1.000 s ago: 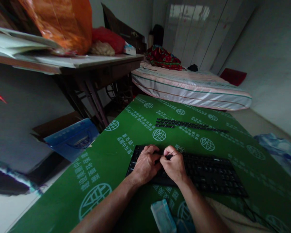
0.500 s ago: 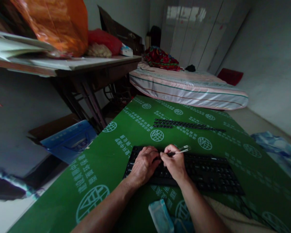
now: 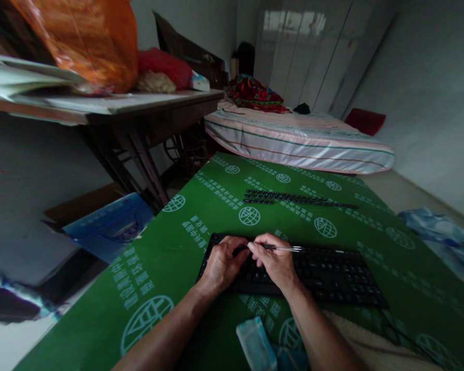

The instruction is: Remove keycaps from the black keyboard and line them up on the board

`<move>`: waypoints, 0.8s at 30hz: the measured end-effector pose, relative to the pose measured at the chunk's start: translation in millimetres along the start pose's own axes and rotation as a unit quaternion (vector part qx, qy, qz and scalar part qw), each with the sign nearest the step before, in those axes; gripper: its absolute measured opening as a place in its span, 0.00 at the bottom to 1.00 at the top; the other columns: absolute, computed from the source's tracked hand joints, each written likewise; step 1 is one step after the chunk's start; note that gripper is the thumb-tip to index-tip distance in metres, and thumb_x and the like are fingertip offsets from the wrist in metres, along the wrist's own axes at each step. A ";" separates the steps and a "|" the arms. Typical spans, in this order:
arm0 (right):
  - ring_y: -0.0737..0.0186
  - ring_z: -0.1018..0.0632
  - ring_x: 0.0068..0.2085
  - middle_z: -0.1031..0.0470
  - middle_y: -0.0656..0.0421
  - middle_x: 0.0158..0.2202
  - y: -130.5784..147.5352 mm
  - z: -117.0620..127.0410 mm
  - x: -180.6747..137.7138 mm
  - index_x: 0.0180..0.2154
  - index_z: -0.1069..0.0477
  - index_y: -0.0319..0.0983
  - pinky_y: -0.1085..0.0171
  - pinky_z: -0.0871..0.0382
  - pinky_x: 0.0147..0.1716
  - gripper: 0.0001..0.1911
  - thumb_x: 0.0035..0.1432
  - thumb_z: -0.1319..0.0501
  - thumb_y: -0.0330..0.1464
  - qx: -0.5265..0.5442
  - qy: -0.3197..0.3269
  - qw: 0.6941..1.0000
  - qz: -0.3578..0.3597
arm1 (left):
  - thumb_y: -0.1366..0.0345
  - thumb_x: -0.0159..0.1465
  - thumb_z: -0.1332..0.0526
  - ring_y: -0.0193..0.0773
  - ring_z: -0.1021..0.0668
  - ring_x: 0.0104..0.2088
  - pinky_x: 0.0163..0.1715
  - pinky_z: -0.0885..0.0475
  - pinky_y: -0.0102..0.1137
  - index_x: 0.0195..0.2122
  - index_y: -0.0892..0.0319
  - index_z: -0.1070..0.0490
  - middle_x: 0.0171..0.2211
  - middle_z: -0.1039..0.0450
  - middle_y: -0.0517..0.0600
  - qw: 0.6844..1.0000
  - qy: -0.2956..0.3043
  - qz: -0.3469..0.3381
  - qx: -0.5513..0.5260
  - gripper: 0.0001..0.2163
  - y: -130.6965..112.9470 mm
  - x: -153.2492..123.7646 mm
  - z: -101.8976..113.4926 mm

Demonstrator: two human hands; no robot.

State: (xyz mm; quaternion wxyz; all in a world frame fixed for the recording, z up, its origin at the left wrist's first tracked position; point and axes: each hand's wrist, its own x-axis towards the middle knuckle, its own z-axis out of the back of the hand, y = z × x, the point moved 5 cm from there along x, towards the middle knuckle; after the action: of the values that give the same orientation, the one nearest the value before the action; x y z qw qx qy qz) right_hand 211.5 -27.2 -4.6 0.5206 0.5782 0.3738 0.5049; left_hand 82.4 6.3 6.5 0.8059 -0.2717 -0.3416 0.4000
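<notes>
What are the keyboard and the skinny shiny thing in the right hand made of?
The keyboard looks like plastic, mostly matte: it is black with only faint glints. The skinny thing in the right hand seems to be polished metal, because its bare end shines silver; its dark part could be plastic or painted metal.

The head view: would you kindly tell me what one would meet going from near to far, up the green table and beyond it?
Teal packet → black keyboard → rows of small black pieces → striped bed → pale cabinet.
</notes>
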 end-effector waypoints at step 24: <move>0.66 0.25 0.26 0.26 0.59 0.26 5.3 4.4 1.9 0.36 0.29 0.38 0.67 0.29 0.27 0.12 0.57 0.45 0.39 -0.065 0.019 0.995 0.076 | 0.60 0.54 0.37 0.37 0.23 0.29 0.28 0.28 0.28 0.31 0.60 0.27 0.27 0.24 0.47 0.971 -0.049 0.128 -0.194 0.09 19.8 0.9 4.4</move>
State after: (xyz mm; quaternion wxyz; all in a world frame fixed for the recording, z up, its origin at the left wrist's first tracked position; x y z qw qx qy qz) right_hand 215.6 -27.3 1.2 0.5103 0.5603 0.3048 0.5769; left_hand 70.4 18.3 -4.5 0.6623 -0.4446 -0.4137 0.4388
